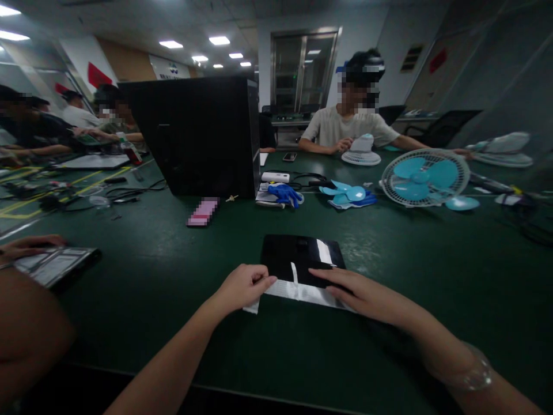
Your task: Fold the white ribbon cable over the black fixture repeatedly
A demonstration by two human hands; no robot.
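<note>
A flat black square pouch [294, 256] lies on the green table [181, 271] in front of me, with a white strip [298, 291] along its near edge and a shiny patch on top. My left hand [242, 286] is closed, pinching the left end of the white strip. My right hand [363, 295] lies flat with fingers stretched out, pressing on the pouch's near right corner and the strip.
A black computer case [199, 135] stands behind. Blue gloves [283, 194], loose blue fan blades [349, 193], a fan with grille [425, 177] and a pink object [203, 211] lie beyond. A person sits opposite; another person's hand [26, 246] holds a tray at left.
</note>
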